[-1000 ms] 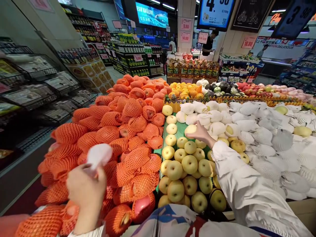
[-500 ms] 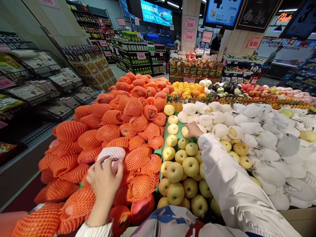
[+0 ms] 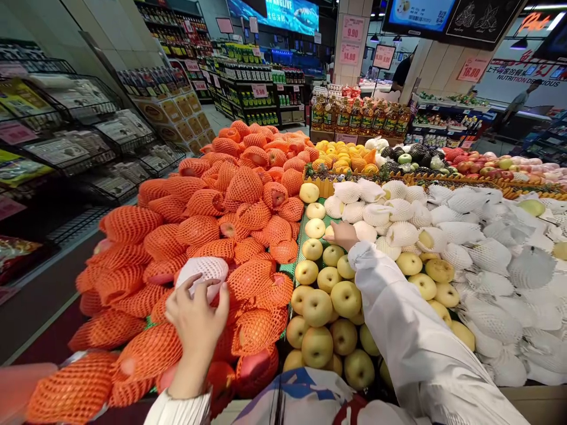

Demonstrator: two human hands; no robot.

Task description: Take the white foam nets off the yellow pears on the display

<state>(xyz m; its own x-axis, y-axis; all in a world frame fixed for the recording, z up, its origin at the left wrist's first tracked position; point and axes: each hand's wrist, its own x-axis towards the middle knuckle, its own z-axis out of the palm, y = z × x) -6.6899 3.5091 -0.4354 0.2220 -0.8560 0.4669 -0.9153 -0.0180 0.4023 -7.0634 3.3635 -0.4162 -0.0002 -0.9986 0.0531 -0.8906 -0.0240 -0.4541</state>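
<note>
My left hand (image 3: 197, 313) has its fingers curled round a white foam fruit net (image 3: 206, 270), above the heap of fruit in orange foam nets (image 3: 241, 186). Something pinkish shows inside the white net; the rest is hidden. Farther out, my right hand (image 3: 344, 235) grips a pale yellow pear (image 3: 329, 231), mostly covered by the fingers. That pear is beside a row of bare pears (image 3: 315, 228) along the green liner (image 3: 303, 251). Nearer my body, more bare pears (image 3: 317, 307) are piled in layers.
Pears in white foam nets (image 3: 482, 257) fill the right side, close to my right sleeve (image 3: 398, 313). A low yellow picket edging (image 3: 325, 188) borders the back. Wire racks of packets (image 3: 66, 147) stand left. Oil bottles (image 3: 358, 115) stand behind the fruit.
The view has shifted slightly. My right hand has brought the pear a little left, closer to the row of bare pears. My left hand stays at the white foam net.
</note>
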